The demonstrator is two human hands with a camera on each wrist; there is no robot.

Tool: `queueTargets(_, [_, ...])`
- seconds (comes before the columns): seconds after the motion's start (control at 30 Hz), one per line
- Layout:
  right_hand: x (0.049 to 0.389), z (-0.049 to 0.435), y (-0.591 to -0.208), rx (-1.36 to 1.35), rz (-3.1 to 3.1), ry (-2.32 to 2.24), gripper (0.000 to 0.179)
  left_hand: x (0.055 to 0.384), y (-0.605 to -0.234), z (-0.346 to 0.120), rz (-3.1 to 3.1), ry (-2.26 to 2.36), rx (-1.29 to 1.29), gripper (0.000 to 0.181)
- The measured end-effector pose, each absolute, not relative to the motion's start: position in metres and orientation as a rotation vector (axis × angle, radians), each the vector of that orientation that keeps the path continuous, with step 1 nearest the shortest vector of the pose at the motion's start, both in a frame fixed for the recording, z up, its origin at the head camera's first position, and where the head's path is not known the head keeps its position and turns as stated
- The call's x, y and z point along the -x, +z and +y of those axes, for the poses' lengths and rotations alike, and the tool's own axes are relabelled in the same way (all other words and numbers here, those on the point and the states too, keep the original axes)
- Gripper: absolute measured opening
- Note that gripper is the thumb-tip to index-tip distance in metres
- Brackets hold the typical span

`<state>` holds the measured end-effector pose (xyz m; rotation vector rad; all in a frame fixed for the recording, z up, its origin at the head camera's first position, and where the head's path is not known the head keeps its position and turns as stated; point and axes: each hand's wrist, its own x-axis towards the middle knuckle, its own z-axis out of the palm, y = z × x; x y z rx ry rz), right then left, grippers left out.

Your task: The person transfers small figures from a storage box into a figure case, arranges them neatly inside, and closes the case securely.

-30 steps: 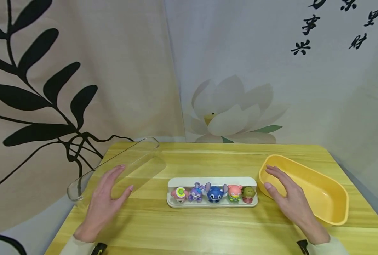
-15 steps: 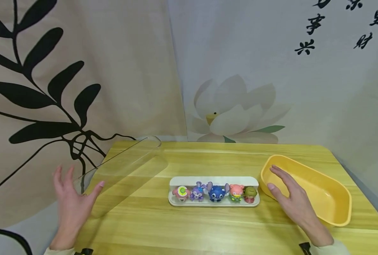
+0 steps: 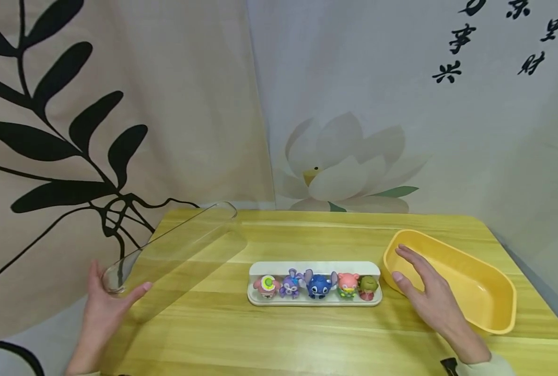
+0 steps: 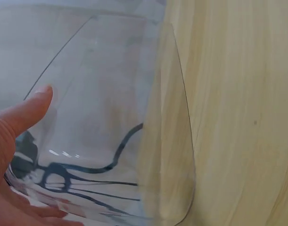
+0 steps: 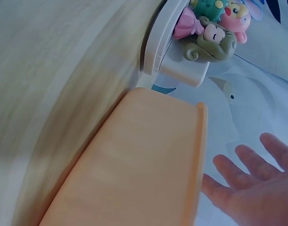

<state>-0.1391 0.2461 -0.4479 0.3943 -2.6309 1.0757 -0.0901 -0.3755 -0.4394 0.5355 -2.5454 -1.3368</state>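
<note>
A long transparent plastic cover [image 3: 189,256] lies slantwise at the table's left side. At its near end is my left hand [image 3: 102,308], thumb and fingers spread apart around that end. In the left wrist view, the thumb [image 4: 33,110] overlaps the clear plastic and the other fingers are low at its edge; firm contact cannot be made out. My right hand [image 3: 431,295] hovers with relaxed fingers over the left rim of a yellow plastic basin [image 3: 476,282], holding nothing. Between the hands, a white display stand [image 3: 314,266] bears a row of small cartoon figurines [image 3: 318,284].
All of this sits on a light wood-grain table [image 3: 279,334]. Behind its far edge hangs a printed curtain [image 3: 204,104] with dark leaves, a pale flower and brush lettering. In the right wrist view, the basin's wall [image 5: 144,155] stands close to the white stand.
My left hand has drawn back left from above the cover, then moved to its near end. My right hand stays over the basin's rim. The cover and figurines look unmoved.
</note>
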Motion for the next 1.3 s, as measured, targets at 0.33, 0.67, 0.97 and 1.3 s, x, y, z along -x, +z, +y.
queueTargets(0.33, [0.140,0.245,-0.448,-0.416,-2.613,1.070,0.050,0.094,-0.443,-0.382,-2.468,-1.581,-0.612,0.099])
queueTargets(0.67, [0.141,0.244,-0.446,-0.429,-2.605,1.079,0.049,0.094,-0.435,-0.379,-2.337,-1.663,-0.556,0.079])
queueTargets(0.97, [0.140,0.241,-0.445,-0.443,-2.609,1.091,0.049,0.096,-0.415,-0.355,-2.287,-1.682,-0.383,0.076])
queueTargets(1.3, [0.141,0.236,-0.436,-0.469,-2.584,1.109,0.052,0.102,-0.392,-0.321,-2.171,-1.828,-0.150,0.078])
